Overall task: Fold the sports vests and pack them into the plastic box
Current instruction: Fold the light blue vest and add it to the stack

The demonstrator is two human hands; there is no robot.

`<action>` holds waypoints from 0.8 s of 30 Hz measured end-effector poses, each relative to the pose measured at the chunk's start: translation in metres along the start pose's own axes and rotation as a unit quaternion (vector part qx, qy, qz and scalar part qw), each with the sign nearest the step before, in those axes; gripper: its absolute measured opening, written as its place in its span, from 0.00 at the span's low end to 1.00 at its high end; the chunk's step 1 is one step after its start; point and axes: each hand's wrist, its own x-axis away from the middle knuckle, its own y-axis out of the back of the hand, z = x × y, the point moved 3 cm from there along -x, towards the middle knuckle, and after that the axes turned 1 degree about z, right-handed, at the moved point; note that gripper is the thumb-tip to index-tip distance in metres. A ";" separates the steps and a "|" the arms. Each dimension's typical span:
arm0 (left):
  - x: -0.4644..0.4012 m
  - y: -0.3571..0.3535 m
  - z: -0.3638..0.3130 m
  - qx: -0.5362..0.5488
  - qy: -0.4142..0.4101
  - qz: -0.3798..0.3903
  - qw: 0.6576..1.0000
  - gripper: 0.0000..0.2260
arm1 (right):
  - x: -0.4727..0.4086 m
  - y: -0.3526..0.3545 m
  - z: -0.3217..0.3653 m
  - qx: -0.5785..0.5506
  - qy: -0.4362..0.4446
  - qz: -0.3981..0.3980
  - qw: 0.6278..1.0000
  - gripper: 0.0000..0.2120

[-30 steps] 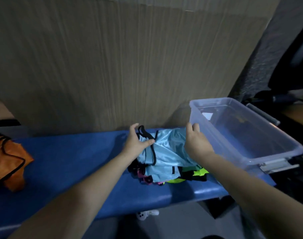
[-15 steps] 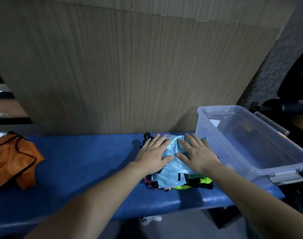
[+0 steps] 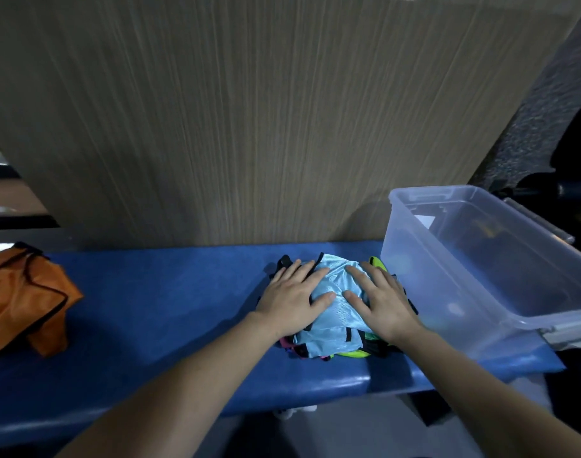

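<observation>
Both hands now lie flat on the pile, no longer pinching the blue vest.

Left hand point(image 3: 290, 297) and right hand point(image 3: 380, 300) press the light blue vest point(image 3: 332, 312) on the worktop point(image 3: 157, 299), fingers straight, gripping nothing. The plastic box point(image 3: 480, 259) stands just right of the pile, nearer the right hand. An orange vest point(image 3: 21, 292) waits far left.
</observation>
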 end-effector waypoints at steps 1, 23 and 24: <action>0.003 0.000 0.003 0.001 0.002 -0.003 1.000 0.29 | 0.000 -0.002 0.003 -0.011 -0.003 0.002 1.000 0.39; 0.046 0.020 0.029 0.221 0.150 -0.225 0.937 0.35 | 0.012 -0.001 0.027 0.003 -0.041 -0.026 0.999 0.32; 0.046 0.016 0.030 0.305 0.194 -0.206 0.909 0.37 | 0.016 0.000 0.022 -0.046 -0.076 -0.027 0.996 0.31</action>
